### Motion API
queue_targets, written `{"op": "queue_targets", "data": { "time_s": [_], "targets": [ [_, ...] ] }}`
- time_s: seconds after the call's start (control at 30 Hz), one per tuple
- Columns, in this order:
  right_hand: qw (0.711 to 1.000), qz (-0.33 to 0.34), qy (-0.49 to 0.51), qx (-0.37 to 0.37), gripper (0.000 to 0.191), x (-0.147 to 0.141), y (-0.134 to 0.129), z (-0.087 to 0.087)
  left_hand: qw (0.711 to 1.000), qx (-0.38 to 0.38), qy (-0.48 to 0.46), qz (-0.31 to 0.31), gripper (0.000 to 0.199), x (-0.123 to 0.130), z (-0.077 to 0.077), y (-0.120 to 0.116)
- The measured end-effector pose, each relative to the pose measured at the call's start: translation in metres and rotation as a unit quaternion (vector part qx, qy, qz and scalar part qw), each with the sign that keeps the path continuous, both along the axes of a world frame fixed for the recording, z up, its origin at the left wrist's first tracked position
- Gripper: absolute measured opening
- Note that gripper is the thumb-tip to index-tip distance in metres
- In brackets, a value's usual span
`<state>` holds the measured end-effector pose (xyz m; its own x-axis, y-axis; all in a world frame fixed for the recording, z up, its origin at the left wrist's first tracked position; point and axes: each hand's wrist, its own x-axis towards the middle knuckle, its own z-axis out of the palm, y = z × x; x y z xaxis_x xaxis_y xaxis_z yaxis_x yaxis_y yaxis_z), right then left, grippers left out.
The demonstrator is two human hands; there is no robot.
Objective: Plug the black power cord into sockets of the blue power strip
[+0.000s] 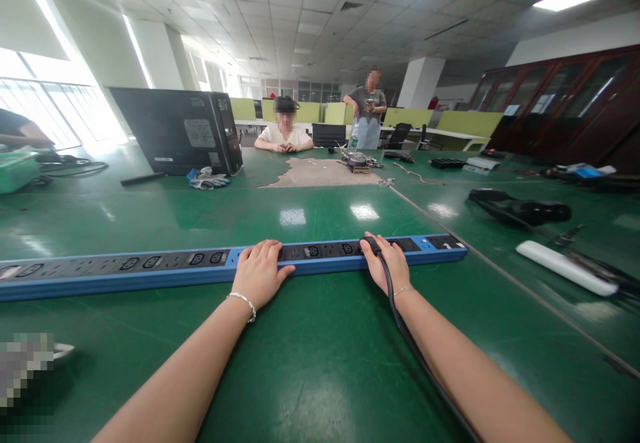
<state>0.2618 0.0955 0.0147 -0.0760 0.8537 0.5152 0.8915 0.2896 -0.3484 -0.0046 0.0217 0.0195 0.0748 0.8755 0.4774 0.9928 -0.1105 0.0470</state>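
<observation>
A long blue power strip (320, 268) with black sockets lies across the green table. My left hand (259, 273) is laid over the strip near its middle, fingers across the top and thumb along the front edge, holding it. Farther right, my right hand (391, 268) grips a black plug (369, 244) against the sockets. Whether the plug is fully seated cannot be made out, as fingers cover part of it. Its black cable (406, 333) runs down beside my right forearm to the bottom edge.
A black computer case (175, 129) stands at the back left beside gloves (207, 178). Black tools (520, 208) and a white bar (565, 268) lie on the right. Two people (284, 133) are across the table, one seated, one standing; another person's arm (23, 129) shows far left.
</observation>
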Motion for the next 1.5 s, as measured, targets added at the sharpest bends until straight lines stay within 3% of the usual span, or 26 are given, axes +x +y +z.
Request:
{"op": "queue_targets", "data": {
  "time_s": [0.3,0.6,0.8,1.13,1.3,1.4,1.5],
  "targets": [
    [0.998,-0.005,-0.058,0.009,0.04,0.0,-0.003,0.005,1.0,-0.006,-0.007,0.004,0.045,0.0,0.001,0.0],
    [0.999,-0.026,-0.042,0.01,0.042,-0.001,-0.002,0.003,1.0,-0.009,-0.009,0.006,0.046,0.001,0.001,-0.001],
    [0.998,0.032,-0.049,0.022,0.039,0.004,0.0,0.005,1.0,-0.005,-0.005,0.007,0.046,0.001,0.002,-0.001],
    [0.998,-0.018,0.04,0.042,0.032,-0.005,0.003,-0.002,1.0,0.0,0.0,0.007,0.048,-0.001,0.0,0.0],
    [0.998,0.028,0.034,0.053,0.032,-0.003,0.005,0.0,1.0,0.007,-0.001,0.002,0.047,-0.001,-0.001,0.0],
    [0.991,0.059,0.105,0.055,0.031,-0.002,0.009,0.001,1.0,0.009,0.001,0.001,0.047,-0.001,-0.001,0.0],
    [0.945,0.026,0.324,0.041,0.036,0.002,0.016,0.002,1.0,0.008,0.002,0.001,0.047,-0.001,-0.001,0.0]
  ]
}}
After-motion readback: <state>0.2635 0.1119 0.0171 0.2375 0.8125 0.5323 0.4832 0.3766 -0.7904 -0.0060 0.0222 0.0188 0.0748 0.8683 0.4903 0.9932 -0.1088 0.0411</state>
